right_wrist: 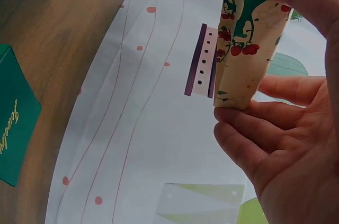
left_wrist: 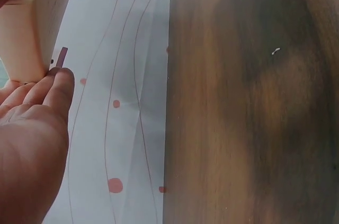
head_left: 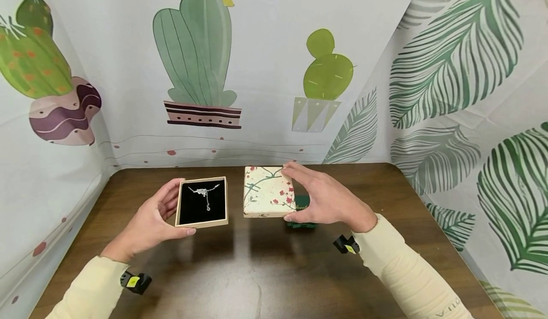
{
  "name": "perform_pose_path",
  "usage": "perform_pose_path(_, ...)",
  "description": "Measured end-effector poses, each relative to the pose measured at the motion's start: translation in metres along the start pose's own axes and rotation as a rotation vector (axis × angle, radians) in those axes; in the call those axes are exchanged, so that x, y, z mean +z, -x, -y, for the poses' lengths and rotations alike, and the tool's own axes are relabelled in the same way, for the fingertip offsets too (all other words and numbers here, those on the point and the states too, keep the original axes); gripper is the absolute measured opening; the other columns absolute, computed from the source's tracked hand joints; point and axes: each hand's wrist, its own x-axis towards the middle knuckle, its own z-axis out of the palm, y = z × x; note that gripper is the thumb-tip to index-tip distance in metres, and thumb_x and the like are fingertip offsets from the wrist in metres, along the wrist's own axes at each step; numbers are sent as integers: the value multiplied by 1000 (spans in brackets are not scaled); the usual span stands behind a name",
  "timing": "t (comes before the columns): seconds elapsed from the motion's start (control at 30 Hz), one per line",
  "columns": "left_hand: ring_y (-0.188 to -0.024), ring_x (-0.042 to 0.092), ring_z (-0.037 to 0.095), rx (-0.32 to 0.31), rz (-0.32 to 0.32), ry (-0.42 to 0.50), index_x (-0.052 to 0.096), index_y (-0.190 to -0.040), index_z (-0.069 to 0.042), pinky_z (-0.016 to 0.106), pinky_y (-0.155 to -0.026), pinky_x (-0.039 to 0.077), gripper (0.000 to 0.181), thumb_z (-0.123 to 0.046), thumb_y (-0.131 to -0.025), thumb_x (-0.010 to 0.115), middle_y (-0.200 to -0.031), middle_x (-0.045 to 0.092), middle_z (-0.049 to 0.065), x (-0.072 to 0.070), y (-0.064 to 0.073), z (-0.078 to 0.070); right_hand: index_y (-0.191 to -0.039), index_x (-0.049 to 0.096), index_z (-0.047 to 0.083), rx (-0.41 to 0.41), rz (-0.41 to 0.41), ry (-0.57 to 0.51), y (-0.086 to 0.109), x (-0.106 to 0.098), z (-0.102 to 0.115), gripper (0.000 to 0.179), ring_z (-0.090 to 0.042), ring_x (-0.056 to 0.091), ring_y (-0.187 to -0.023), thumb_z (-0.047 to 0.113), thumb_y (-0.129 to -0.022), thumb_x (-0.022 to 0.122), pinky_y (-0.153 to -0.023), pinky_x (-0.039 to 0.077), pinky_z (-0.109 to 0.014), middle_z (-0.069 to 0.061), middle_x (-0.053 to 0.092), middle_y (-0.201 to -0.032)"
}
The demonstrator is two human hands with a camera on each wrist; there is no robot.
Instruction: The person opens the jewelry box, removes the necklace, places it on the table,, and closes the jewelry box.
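Observation:
In the head view my left hand [head_left: 147, 219] holds a square cream jewelry box base [head_left: 204, 224] by its left side, thumb at the front edge and fingers behind. A silver necklace [head_left: 200, 192] with a hanging drop lies on the black padding inside it. To the right, my right hand [head_left: 329, 195] grips the matching box lid [head_left: 269, 193], cream with red blossoms and green branches, between thumb and fingers. Lid and base are apart, both held above the table. The right wrist view shows the lid [right_wrist: 241, 60] edge-on, pinched in that hand.
A dark green box [head_left: 302, 205] with gold lettering stands on the brown wooden table [head_left: 257, 271], partly hidden behind the lid and right hand. Beyond the table's back edge hangs a white cloth [head_left: 269, 72] printed with cacti and leaves.

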Motion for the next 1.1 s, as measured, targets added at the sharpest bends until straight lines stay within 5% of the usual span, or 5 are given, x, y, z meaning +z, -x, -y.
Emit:
perform_pose_path(0.83, -121, 51, -18, -71, 69, -41, 23, -163, -3, 2, -99, 41, 112, -12, -76, 94, -159, 44, 28, -10, -1, 14, -150, 53, 12, -2, -8, 3, 2, -1, -1, 90, -27, 46, -151, 47, -76, 90, -114, 50, -46, -8, 46, -163)
perform_pose_path(0.97, -138, 54, 10, -79, 99, -59, 20, -164, -3, 1, -100, 38, 115, -15, -76, 94, -163, 38, 29, -10, 0, 18, -150, 52, 11, 6, -4, 4, 3, -1, 0, 91, -27, 43, -153, 47, -75, 90, -115, 49, -47, -9, 44, -164)
perform_pose_path(1.1, -146, 40, 49, -82, 115, -82, 19, -163, 0, -1, -100, 35, 117, -16, -76, 94, -164, 35, 30, -9, 1, 22, -150, 53, 11, 9, -4, 1, 3, 0, 1, 92, -28, 41, -154, 46, -75, 91, -115, 48, -48, -11, 44, -165)
